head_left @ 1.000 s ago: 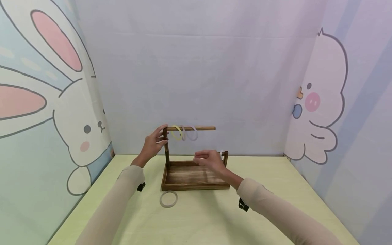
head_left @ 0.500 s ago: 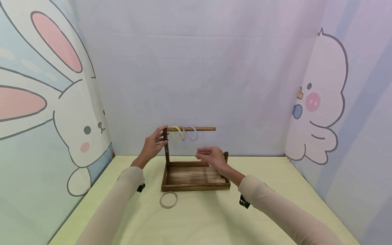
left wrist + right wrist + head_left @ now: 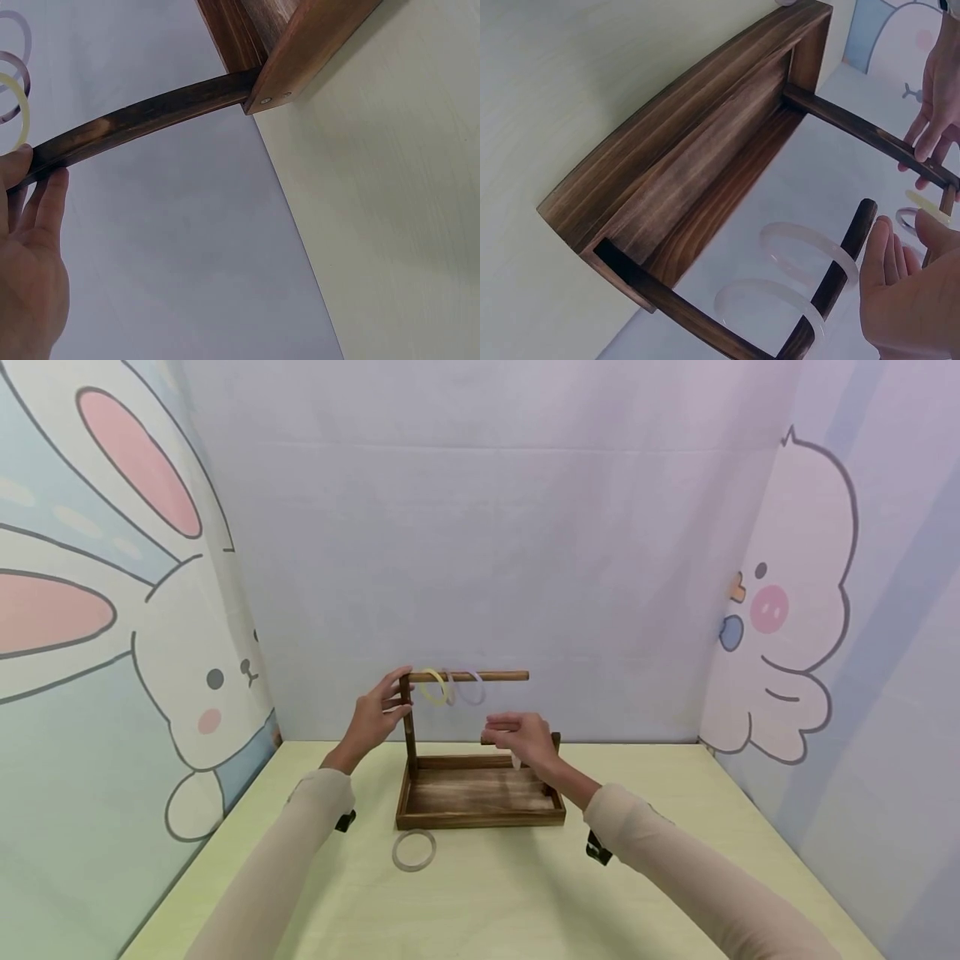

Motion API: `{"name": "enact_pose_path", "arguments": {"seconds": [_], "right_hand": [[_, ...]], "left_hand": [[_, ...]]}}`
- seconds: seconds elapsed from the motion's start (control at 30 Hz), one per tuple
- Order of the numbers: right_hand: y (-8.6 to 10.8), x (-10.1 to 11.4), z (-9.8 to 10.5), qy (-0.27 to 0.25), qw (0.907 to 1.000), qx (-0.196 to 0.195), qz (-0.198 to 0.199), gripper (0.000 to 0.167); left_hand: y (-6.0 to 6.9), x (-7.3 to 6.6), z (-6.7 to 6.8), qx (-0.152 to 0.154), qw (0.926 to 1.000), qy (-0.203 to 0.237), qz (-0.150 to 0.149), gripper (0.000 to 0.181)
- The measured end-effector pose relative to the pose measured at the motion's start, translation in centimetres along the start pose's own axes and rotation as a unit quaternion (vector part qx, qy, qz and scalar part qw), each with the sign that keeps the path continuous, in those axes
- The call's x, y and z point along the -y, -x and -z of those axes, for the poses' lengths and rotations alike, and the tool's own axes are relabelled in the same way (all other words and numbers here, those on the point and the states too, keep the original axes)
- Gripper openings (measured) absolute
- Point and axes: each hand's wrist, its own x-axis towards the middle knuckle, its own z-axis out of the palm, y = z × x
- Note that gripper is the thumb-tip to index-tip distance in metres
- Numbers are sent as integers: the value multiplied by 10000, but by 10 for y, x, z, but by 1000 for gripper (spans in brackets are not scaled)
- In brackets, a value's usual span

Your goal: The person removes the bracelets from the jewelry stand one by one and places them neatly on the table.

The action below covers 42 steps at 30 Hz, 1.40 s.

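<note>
A dark wooden bangle rack (image 3: 480, 793) has a tray base, a tall left post and a lower right post, each bearing a horizontal bar. My left hand (image 3: 371, 718) grips the top of the tall post (image 3: 150, 116) between thumb and fingers. A yellow bangle (image 3: 25, 116), a brownish one and a lilac bangle (image 3: 482, 689) hang from the upper bar. On the lower bar (image 3: 859, 225) hang two translucent white bangles (image 3: 832, 247). Beside that bar's free end is my right hand (image 3: 907, 292), fingers extended together, with nothing visible in its grasp.
A greyish bangle (image 3: 414, 867) lies flat on the pale yellow table (image 3: 480, 902) in front of the tray's left corner. Cloth walls with a rabbit (image 3: 195, 693) and a chick (image 3: 795, 577) printed on them enclose the table on the left, back and right.
My right hand has risen slightly and shifted a little to the right, uncovering the lower bar's free end. My left hand stays on the post, and the hanging bangles keep their places on the upper bar.
</note>
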Motion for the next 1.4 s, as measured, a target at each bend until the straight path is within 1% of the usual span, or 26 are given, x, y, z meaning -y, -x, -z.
{"name": "enact_pose_path", "arguments": {"seconds": [0.27, 0.5, 0.6, 0.7, 0.83, 0.93, 1.17, 1.3, 1.4], "right_hand": [[-12, -1, 3, 215, 9995, -80, 212, 32], [-22, 0, 8, 572, 9974, -342, 285, 31], [-28, -2, 8, 706, 9961, -407, 344, 31], [-33, -4, 9, 816, 9946, -448, 448, 30], [-38, -6, 10, 923, 9926, -470, 631, 30], [-40, -6, 10, 1023, 9911, -496, 699, 31], [-44, -4, 6, 1174, 9898, -476, 647, 36], [-47, -1, 3, 1173, 9898, -400, 702, 38], [-49, 0, 0, 1211, 9887, -416, 784, 37]], "left_hand": [[0, -1, 1, -4, 10000, 13, 42, 78], [1, 0, 2, 11, 10000, 74, 3, 78], [1, 0, 2, -1, 10000, 56, 20, 78], [1, 0, 2, -18, 10000, 66, -32, 78], [0, 1, 1, -40, 9999, 108, -118, 78], [1, 1, 0, -46, 9999, 105, -88, 78], [2, 1, 1, -46, 9999, 46, -124, 78], [1, 2, 1, -49, 9999, 56, -83, 78], [0, 3, 1, -44, 9999, 109, -57, 79]]}}
